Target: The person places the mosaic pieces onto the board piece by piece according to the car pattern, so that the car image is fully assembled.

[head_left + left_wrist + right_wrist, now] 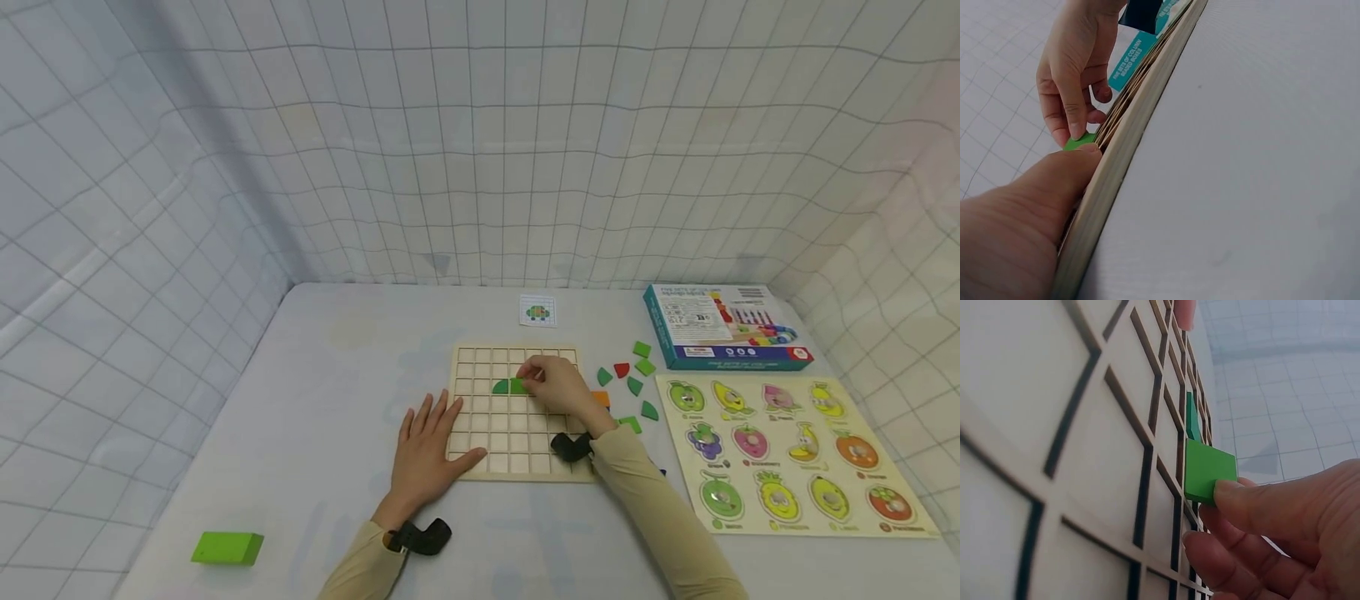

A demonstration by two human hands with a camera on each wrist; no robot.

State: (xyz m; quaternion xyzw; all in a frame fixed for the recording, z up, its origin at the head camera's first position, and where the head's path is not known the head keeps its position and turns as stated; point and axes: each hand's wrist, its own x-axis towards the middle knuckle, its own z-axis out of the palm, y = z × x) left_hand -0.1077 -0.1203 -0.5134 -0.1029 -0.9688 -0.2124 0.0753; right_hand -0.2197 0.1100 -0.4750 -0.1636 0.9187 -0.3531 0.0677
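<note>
**Green square going into the grid board**

While the white table (315, 392) carries everything, the largest item on it is the fruit puzzle board (787, 450) at the near right, with a teal game box (720, 327) beyond it. Left of these lies the wooden grid board (510, 412), its cells mostly bare. The left hand (427, 450) lies flat with fingers spread over the board's near left corner, pressing it steady. The right hand (558, 385) reaches over the board's middle and pinches a green square tile (1209, 470) between thumb and fingertips, holding it at a cell just right of a green quarter-round piece (500, 386) already seated. Loose green and red pieces (633, 379) lie scattered right of the board, a small pattern card (537, 311) lies beyond it, and a green block (227, 547) sits at the near left.

The step in hand looks like seating this tile. The next move probably calls for squaring its edges to the cell walls, then pressing it down flush.
</note>
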